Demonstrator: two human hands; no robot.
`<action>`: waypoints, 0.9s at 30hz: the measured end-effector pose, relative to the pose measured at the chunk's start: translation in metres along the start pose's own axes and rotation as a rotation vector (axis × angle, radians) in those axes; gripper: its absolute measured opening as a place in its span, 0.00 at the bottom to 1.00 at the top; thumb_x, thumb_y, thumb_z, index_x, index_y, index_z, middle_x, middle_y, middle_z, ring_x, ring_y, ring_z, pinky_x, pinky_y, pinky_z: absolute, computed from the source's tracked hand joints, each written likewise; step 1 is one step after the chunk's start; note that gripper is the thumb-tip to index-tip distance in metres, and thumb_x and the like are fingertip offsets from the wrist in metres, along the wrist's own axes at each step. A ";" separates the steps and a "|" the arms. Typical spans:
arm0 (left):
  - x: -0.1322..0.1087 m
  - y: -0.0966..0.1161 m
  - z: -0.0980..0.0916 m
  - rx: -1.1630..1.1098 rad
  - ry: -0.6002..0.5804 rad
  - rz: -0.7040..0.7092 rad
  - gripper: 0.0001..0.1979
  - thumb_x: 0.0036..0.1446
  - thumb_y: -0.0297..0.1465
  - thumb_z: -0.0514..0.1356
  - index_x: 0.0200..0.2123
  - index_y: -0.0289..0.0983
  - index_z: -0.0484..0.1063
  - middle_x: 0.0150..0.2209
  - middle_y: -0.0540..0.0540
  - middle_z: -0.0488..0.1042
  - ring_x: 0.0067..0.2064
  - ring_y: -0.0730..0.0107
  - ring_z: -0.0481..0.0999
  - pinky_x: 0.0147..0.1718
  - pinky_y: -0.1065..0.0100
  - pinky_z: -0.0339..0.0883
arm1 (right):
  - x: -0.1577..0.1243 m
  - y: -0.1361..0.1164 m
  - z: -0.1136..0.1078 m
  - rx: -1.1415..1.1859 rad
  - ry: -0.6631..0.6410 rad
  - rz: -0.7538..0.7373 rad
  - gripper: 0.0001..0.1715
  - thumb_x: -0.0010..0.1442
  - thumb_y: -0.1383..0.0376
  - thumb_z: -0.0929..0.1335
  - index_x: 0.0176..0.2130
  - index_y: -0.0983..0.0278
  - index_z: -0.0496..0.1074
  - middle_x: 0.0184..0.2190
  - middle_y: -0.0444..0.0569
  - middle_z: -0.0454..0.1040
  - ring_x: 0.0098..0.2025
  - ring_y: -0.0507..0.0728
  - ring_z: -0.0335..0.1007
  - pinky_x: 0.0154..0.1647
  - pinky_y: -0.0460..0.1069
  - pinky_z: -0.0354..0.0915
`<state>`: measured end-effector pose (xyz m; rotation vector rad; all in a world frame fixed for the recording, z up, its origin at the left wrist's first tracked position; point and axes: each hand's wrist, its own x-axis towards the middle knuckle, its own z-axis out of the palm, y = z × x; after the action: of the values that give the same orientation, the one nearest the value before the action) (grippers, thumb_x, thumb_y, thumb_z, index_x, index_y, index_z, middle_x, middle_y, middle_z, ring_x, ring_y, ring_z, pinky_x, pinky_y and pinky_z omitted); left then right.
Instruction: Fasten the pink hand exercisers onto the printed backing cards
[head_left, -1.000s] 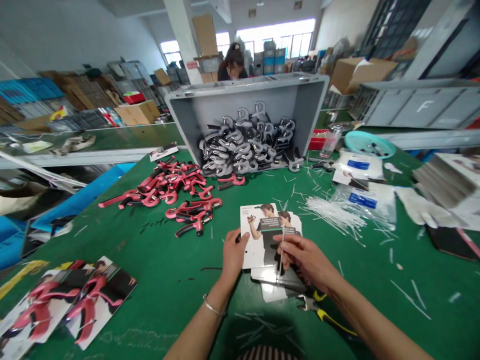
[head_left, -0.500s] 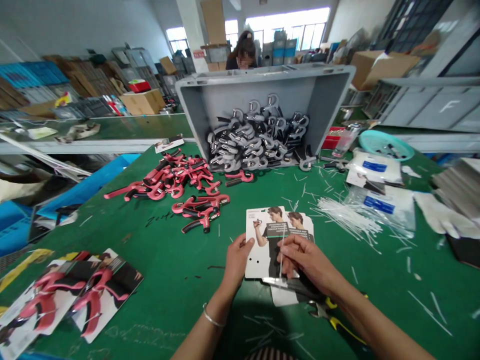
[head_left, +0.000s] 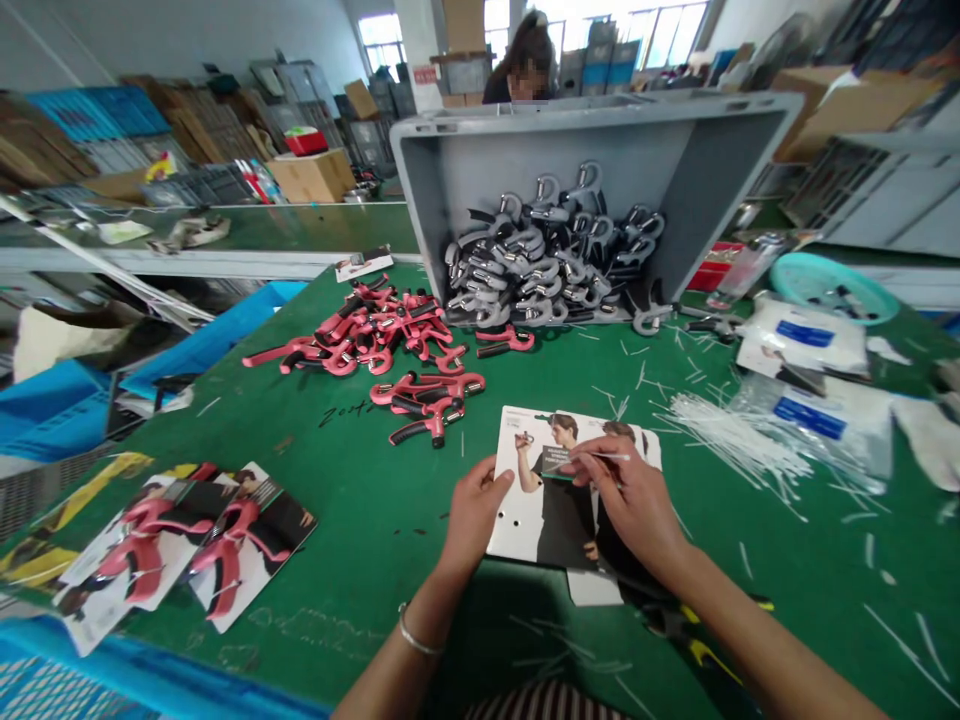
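My left hand [head_left: 474, 510] pinches the left edge of a printed backing card [head_left: 555, 525], thumb on its face. Two small punched holes show near its lower left. In the fingertips of my right hand [head_left: 630, 500] is a thin white cable tie [head_left: 611, 457], lying nearly level above the card's upper part. More backing cards [head_left: 596, 588] lie beneath and to the right. Yellow-and-black pliers [head_left: 701, 645] rest partly hidden under my right forearm. To the left, pink hand grips [head_left: 240, 545] sit fastened on cards.
A grey crate [head_left: 555, 150] tipped on its side holds many grey hand grips [head_left: 540, 265]. Loose pink grips [head_left: 367, 335] are piled left of it. White cable ties [head_left: 735, 440], plastic bags [head_left: 810, 410] and a turquoise basin [head_left: 832, 280] are at right. Someone [head_left: 523, 65] sits behind the crate.
My right hand has moved up over the card, and the cable tie has turned from hanging upright to nearly level. My left hand still holds the card. The whole view has shifted.
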<state>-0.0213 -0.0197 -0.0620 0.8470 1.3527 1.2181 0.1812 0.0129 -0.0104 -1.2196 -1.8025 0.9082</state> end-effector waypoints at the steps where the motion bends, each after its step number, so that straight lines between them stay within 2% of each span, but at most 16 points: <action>1: 0.001 0.000 0.000 0.001 -0.004 0.003 0.20 0.55 0.37 0.63 0.49 0.34 0.76 0.36 0.46 0.80 0.32 0.68 0.75 0.30 0.73 0.66 | 0.000 0.001 0.001 -0.010 -0.006 0.001 0.10 0.69 0.56 0.62 0.44 0.59 0.67 0.35 0.49 0.79 0.33 0.58 0.77 0.37 0.53 0.71; 9: 0.000 0.007 0.002 -0.007 0.015 0.020 0.19 0.53 0.37 0.64 0.47 0.35 0.77 0.35 0.47 0.80 0.31 0.69 0.75 0.29 0.73 0.66 | 0.001 -0.001 0.005 0.055 -0.012 0.064 0.11 0.68 0.54 0.63 0.43 0.57 0.67 0.35 0.51 0.78 0.34 0.61 0.76 0.39 0.56 0.69; 12: 0.002 0.012 0.008 0.006 0.024 0.011 0.20 0.52 0.37 0.64 0.47 0.35 0.78 0.35 0.47 0.81 0.28 0.70 0.74 0.25 0.74 0.63 | 0.004 0.008 0.010 0.061 -0.055 0.045 0.10 0.68 0.55 0.63 0.42 0.57 0.68 0.35 0.50 0.76 0.35 0.60 0.75 0.40 0.56 0.69; 16: 0.014 0.010 0.017 0.028 -0.041 0.021 0.20 0.52 0.37 0.65 0.47 0.34 0.78 0.34 0.47 0.80 0.27 0.72 0.72 0.24 0.74 0.61 | 0.006 0.027 0.008 -0.025 -0.068 -0.011 0.08 0.67 0.58 0.64 0.39 0.58 0.71 0.36 0.48 0.76 0.37 0.60 0.73 0.43 0.55 0.66; 19: 0.023 0.005 0.022 -0.061 -0.090 -0.023 0.20 0.52 0.39 0.65 0.45 0.33 0.78 0.36 0.45 0.80 0.29 0.71 0.73 0.27 0.73 0.64 | 0.006 0.038 -0.002 -0.077 -0.075 -0.031 0.07 0.65 0.59 0.66 0.38 0.58 0.73 0.37 0.48 0.76 0.40 0.60 0.72 0.46 0.55 0.64; 22: 0.023 -0.001 0.027 -0.309 -0.160 -0.088 0.22 0.55 0.44 0.62 0.45 0.32 0.77 0.38 0.41 0.80 0.32 0.68 0.76 0.31 0.71 0.66 | 0.006 0.043 -0.012 -0.057 -0.117 -0.021 0.08 0.65 0.60 0.66 0.38 0.58 0.74 0.38 0.47 0.77 0.42 0.59 0.72 0.46 0.53 0.63; 24: 0.020 -0.005 0.032 -0.408 -0.204 -0.176 0.22 0.52 0.43 0.66 0.45 0.33 0.77 0.36 0.42 0.80 0.30 0.69 0.76 0.30 0.71 0.66 | 0.006 0.045 -0.016 -0.006 -0.140 -0.014 0.08 0.66 0.60 0.66 0.39 0.58 0.75 0.38 0.47 0.77 0.42 0.58 0.72 0.46 0.52 0.63; 27: 0.016 -0.006 0.040 -0.373 -0.249 -0.272 0.21 0.44 0.36 0.71 0.42 0.35 0.77 0.30 0.47 0.79 0.25 0.73 0.72 0.26 0.72 0.64 | 0.006 0.046 -0.018 0.074 -0.184 -0.008 0.09 0.66 0.59 0.66 0.38 0.59 0.75 0.37 0.46 0.76 0.41 0.57 0.71 0.46 0.51 0.63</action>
<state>0.0162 0.0018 -0.0680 0.5102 0.9630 1.0663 0.2144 0.0346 -0.0405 -1.1115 -1.8975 1.1033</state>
